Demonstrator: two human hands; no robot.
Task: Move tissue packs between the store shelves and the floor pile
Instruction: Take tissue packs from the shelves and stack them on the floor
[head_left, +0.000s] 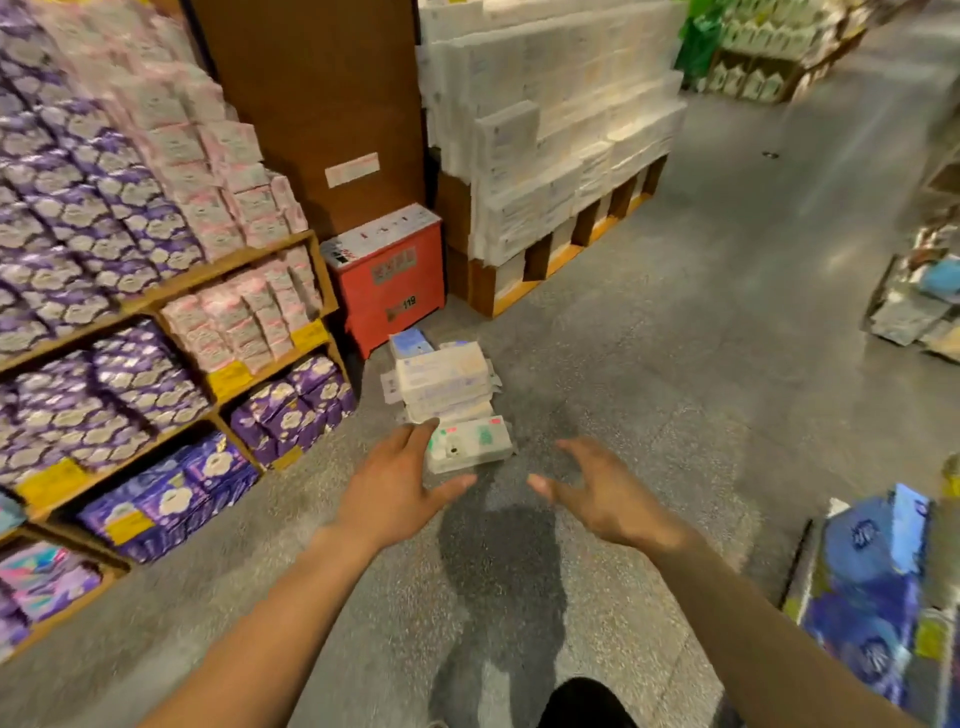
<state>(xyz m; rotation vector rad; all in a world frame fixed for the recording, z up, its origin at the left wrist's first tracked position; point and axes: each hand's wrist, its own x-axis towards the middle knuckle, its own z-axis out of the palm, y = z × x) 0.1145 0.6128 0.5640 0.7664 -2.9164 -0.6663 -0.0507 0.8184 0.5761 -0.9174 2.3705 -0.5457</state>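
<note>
A small pile of white tissue packs lies on the grey floor in front of the shelves. The nearest pack, white with green and red marks, sits at the pile's front. My left hand is stretched out with spread fingers, its fingertips at that pack's left edge. My right hand is open too, hovering to the right of the pack and apart from it. Neither hand holds anything. Wooden shelves on the left carry purple and pink tissue packs.
A red box stands against a brown panel behind the pile. A tall stack of white packs on a wooden pallet fills the back. Blue packs lie at the right. Open grey floor stretches rightwards. My dark shoe shows at the bottom.
</note>
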